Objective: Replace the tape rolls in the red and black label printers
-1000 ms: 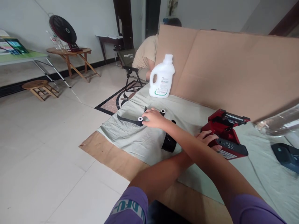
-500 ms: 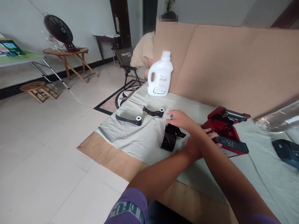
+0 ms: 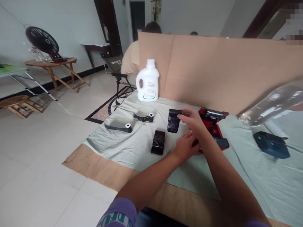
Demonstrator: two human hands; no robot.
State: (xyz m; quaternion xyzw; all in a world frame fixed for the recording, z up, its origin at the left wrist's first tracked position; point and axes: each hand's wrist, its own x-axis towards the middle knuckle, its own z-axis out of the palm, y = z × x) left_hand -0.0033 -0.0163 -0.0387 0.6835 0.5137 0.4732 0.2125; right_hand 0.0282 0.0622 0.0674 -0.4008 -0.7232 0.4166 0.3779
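Observation:
My right hand (image 3: 191, 119) pinches the top of a black paper roll (image 3: 173, 121), whose loose end hangs down over the cloth. My left hand (image 3: 186, 146) crosses under the right forearm and grips the near left side of a red printer (image 3: 222, 134); its fingertips are partly hidden. The printer's lid is raised. Another black roll (image 3: 158, 142) lies on the cloth left of my left hand. Farther left sit two small rolls with white cores, a front one (image 3: 128, 127) and a back one (image 3: 151, 117), each with a black strip trailing left.
A white jug (image 3: 148, 83) stands before an upright cardboard sheet (image 3: 213, 69). At the right are a dark blue device (image 3: 271, 145) and a clear plastic-wrapped bundle (image 3: 272, 104). Behind the cardboard, a person (image 3: 131, 58) sits near a folding chair (image 3: 115, 66).
My right hand has closed on a black roll and lifted it off the other one. The left hand remains at the printer. The view has swung right.

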